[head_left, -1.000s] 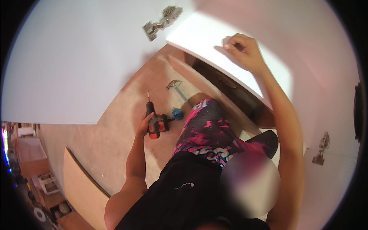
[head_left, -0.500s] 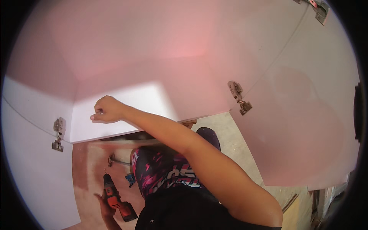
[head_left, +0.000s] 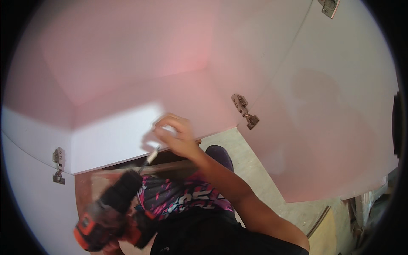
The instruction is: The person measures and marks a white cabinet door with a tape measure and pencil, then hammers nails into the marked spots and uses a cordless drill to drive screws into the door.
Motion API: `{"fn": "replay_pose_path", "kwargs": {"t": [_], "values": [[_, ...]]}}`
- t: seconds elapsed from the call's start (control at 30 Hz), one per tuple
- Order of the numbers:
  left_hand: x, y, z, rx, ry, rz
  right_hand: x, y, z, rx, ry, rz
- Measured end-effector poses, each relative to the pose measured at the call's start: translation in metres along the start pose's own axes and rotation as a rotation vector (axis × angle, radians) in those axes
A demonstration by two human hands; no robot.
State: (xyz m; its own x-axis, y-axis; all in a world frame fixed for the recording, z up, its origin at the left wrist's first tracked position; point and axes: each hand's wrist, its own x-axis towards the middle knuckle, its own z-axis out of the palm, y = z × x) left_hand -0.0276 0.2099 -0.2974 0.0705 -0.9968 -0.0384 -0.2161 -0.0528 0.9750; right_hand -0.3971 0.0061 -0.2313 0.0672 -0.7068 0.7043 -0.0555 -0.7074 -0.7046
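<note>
My left hand [head_left: 112, 248], mostly hidden at the lower edge, grips a red and black cordless drill [head_left: 108, 212], smeared by motion. The drill points up and to the right, with a pale-tipped bit [head_left: 151, 156] in its chuck. Just above that tip is my right hand [head_left: 177, 135], its fingers curled with thumb and fingertips close together. Whether something small is pinched there is too blurred to tell. Behind the right hand lies the white bottom panel [head_left: 110, 138] of a cabinet, partly in bright light.
Metal hinges sit on both sides: one on the left door [head_left: 58, 165], one on the right panel [head_left: 245, 111], another hinge [head_left: 330, 7] at the top right. My patterned shorts [head_left: 182, 197] and a dark shoe [head_left: 220, 156] show below. Wooden pieces [head_left: 318, 223] lie at the lower right.
The drill has risen from low left and now points toward my right hand. My right hand has moved right, from over the panel's left part to near the bit. The view has shifted slightly.
</note>
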Motion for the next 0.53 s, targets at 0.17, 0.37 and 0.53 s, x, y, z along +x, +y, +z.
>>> {"fn": "replay_pose_path", "kwargs": {"t": [0.17, 0.37, 0.53], "values": [[0.101, 0.127, 0.106, -0.587, -0.365, 0.338, -0.163, -0.042, -0.096, -0.315, 0.092, 0.345], [0.186, 0.238, 0.226, -0.822, -0.587, 0.326, -0.344, -0.006, -0.173, -0.096, 0.777, 0.781], [0.220, 0.247, 0.261, -0.806, -0.726, 0.256, -0.327, 0.053, -0.228, 0.543, 1.130, 0.691]]}}
